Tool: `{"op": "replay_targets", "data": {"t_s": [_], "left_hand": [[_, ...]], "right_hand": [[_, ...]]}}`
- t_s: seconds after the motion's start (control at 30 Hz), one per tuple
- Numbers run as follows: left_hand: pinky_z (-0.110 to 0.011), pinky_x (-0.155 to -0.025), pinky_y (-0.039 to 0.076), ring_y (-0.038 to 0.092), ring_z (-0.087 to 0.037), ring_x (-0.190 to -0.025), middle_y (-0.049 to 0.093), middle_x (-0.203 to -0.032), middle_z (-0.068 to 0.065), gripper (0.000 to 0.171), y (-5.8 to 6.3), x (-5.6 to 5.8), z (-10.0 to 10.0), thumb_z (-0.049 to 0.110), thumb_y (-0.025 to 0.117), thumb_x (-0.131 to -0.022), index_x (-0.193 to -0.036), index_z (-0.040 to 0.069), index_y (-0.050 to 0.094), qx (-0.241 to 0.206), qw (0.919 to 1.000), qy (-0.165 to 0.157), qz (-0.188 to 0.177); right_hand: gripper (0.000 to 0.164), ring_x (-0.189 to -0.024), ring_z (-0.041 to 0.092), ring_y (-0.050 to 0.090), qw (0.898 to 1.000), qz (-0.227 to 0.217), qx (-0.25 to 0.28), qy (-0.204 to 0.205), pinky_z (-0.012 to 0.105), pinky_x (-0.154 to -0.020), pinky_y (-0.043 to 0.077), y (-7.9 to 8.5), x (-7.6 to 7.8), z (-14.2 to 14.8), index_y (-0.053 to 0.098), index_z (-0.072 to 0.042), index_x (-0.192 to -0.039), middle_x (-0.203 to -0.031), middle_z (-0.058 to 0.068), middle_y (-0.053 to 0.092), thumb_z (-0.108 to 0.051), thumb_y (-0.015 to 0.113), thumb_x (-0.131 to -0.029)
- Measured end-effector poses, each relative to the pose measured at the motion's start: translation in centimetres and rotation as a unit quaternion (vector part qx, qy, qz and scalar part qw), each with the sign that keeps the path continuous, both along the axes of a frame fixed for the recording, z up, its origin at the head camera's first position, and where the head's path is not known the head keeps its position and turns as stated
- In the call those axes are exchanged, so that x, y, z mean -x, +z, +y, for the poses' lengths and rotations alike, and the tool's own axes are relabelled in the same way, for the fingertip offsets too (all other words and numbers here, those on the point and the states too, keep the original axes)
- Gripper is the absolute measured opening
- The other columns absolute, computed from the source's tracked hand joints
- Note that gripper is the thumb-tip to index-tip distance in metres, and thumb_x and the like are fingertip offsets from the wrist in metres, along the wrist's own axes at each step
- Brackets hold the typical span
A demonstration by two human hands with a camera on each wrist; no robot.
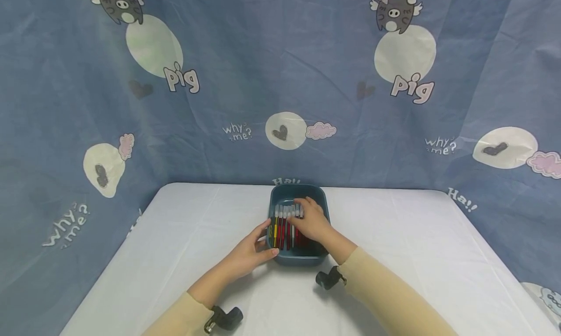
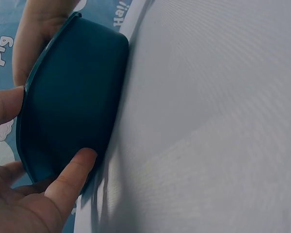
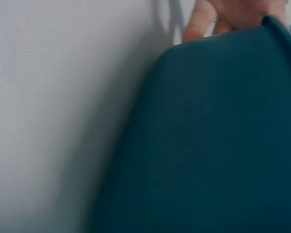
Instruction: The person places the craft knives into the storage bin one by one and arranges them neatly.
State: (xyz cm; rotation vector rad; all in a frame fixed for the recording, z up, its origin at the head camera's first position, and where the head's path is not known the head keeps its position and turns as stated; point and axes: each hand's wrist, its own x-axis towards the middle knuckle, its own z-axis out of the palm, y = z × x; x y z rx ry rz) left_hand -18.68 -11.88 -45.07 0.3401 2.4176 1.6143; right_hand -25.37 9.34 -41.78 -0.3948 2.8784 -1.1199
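A dark teal plastic bin stands on the table with several slim pens lying side by side in it. Their barrels are yellow, red and dark, and their pale caps point to the back. My left hand is at the bin's front left corner, thumb near the front rim, fingers along the left side. In the left wrist view its fingertips touch the outer wall. My right hand reaches over the right side into the bin, thumb and forefinger spread around the pen caps. Its palm hides the pens at the right.
The white table carries the bin near its back edge. Behind it hangs a blue curtain with pig prints. Small black cameras sit at both wrists. The right wrist view is mostly the bin's wall.
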Motion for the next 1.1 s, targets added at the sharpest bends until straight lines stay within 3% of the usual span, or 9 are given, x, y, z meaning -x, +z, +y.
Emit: {"op": "replay_targets", "data": {"t_s": [0.53, 0.9, 1.1], "left_hand": [[-0.058, -0.11, 0.037, 0.045, -0.042, -0.136, 0.038, -0.155, -0.021, 0.086, -0.3, -0.3, 0.2, 0.027, 0.077, -0.09, -0.159, 0.015, 0.026, -0.014, 0.9998, 0.013, -0.006], [-0.054, -0.107, 0.043, 0.051, -0.036, -0.133, 0.04, -0.155, -0.016, 0.074, 0.1, -0.2, -0.6, 0.024, 0.075, -0.092, -0.154, 0.013, 0.038, -0.022, 0.9995, 0.02, 0.007], [-0.046, -0.099, 0.051, 0.049, -0.036, -0.135, 0.043, -0.153, -0.017, 0.065, 1.2, -0.5, -2.4, 0.02, 0.072, -0.095, -0.151, 0.008, 0.042, -0.023, 0.999, 0.036, 0.009]], "right_hand": [[0.052, -0.144, 0.047, 0.029, 0.998, 0.056, -0.022, 0.016, 0.064, -0.113, 0.026, 2.5, -1.6, 5.6, 0.055, -0.005, -0.141, -0.156, 0.027, 0.033, -0.028, 0.067, -0.096], [0.048, -0.142, 0.051, 0.028, 0.993, 0.104, -0.045, -0.028, 0.068, -0.111, 0.027, 4.0, -3.1, 11.2, 0.056, -0.003, -0.139, -0.155, 0.03, 0.033, -0.025, 0.065, -0.098], [0.049, -0.142, 0.052, 0.027, 0.99, 0.113, -0.062, -0.054, 0.07, -0.11, 0.026, 3.8, -4.0, 13.7, 0.053, -0.001, -0.14, -0.155, 0.03, 0.032, -0.024, 0.064, -0.098]]}}
